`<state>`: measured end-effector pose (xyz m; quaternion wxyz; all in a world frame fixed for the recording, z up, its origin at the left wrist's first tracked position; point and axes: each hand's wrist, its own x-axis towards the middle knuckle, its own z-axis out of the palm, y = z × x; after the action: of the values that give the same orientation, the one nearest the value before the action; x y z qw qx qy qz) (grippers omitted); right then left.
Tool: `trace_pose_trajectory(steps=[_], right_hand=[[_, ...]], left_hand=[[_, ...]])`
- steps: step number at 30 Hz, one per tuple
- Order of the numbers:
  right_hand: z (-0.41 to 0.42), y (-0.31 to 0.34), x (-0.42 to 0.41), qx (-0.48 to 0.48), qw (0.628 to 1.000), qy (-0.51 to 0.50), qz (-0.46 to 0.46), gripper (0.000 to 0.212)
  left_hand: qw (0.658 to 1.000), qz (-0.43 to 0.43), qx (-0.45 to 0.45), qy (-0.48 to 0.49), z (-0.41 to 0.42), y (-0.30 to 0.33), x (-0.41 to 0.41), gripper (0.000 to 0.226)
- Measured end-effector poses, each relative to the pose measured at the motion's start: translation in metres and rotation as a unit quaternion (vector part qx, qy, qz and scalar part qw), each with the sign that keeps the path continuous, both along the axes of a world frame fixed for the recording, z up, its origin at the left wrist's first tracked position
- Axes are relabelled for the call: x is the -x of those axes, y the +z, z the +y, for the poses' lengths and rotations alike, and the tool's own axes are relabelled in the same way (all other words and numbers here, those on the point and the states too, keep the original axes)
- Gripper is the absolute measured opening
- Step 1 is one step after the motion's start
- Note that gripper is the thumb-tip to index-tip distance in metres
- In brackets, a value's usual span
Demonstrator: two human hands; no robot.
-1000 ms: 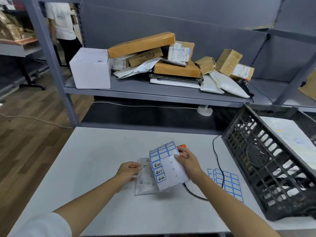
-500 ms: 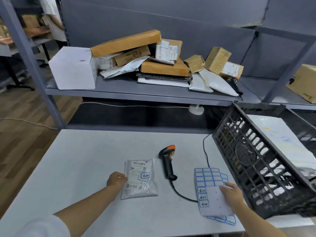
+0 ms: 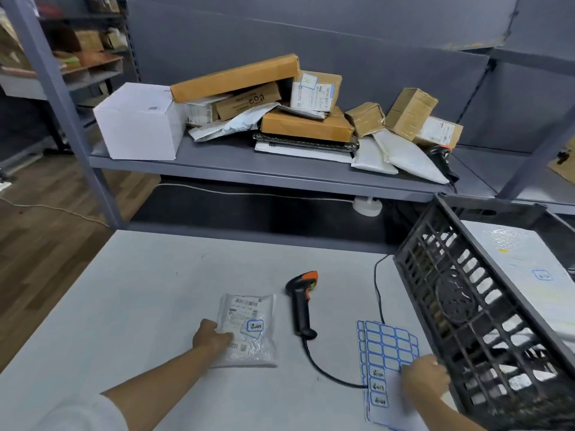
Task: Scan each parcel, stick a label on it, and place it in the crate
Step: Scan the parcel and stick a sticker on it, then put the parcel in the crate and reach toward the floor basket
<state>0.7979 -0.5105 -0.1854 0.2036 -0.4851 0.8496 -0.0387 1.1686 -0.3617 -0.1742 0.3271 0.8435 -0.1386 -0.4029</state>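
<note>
A small clear-plastic parcel (image 3: 245,346) lies flat on the white table (image 3: 140,290), with a blue-edged label (image 3: 255,325) stuck on its face. My left hand (image 3: 213,337) grips the parcel's left edge. The black and orange scanner (image 3: 301,306) lies beside it to the right, untouched. Further right, the sheets of blue-edged labels (image 3: 385,346) lie flat on the table, and my right hand (image 3: 424,381) rests on their right side, blurred. The black plastic crate (image 3: 451,290) stands at the right, with a labelled white parcel (image 3: 522,259) inside.
The scanner's black cable (image 3: 378,293) runs between the scanner and the crate. A grey shelf (image 3: 249,169) behind the table carries a white box (image 3: 140,122) and a heap of cardboard boxes and mailer bags (image 3: 305,126). Wooden floor lies to the left.
My right hand carried the label sheet from above the parcel to the table's right side and laid it down. The label now shows on the parcel. My left hand stayed on the parcel.
</note>
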Motion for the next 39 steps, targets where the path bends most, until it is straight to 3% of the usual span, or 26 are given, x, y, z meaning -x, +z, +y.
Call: trace_pose_trajectory(steps=[8, 10, 12, 14, 18, 22, 26, 30, 39], right_hand=[[-0.03, 0.018, -0.067, 0.082, 0.992, 0.087, -0.044, 0.045], [-0.035, 0.025, -0.084, 0.089, 0.988, 0.11, -0.065, 0.045], [-0.039, 0.031, -0.101, 0.083, 0.982, 0.147, -0.079, 0.043], [-0.041, 0.036, -0.118, 0.068, 0.969, 0.222, -0.082, 0.038], [-0.038, 0.051, -0.16, 0.049, 0.926, 0.355, -0.122, 0.034], [-0.026, 0.074, -0.202, 0.056, 0.895, 0.421, -0.137, 0.022], [-0.008, 0.093, -0.226, 0.063, 0.87, 0.476, -0.11, 0.041], [0.005, 0.104, -0.237, 0.092, 0.854, 0.506, -0.079, 0.043], [0.042, 0.123, -0.219, 0.113, 0.87, 0.479, -0.023, 0.045]], left_hand=[[0.998, -0.012, -0.054, -0.007, -0.001, 0.004, 0.004, 0.055], [0.999, 0.002, -0.053, -0.003, 0.0, 0.011, 0.002, 0.036], [0.999, 0.021, -0.048, -0.015, -0.001, 0.016, -0.001, 0.035], [0.999, 0.031, -0.007, -0.009, -0.001, 0.018, -0.005, 0.02], [0.993, 0.06, 0.092, 0.053, 0.005, 0.034, -0.017, 0.019], [0.984, 0.071, 0.148, 0.064, 0.009, 0.057, -0.033, 0.015], [0.978, 0.064, 0.184, 0.079, 0.018, 0.08, -0.047, 0.014], [0.971, 0.072, 0.213, 0.077, 0.031, 0.1, -0.053, 0.016], [0.967, 0.095, 0.231, 0.041, 0.062, 0.112, -0.036, 0.022]])
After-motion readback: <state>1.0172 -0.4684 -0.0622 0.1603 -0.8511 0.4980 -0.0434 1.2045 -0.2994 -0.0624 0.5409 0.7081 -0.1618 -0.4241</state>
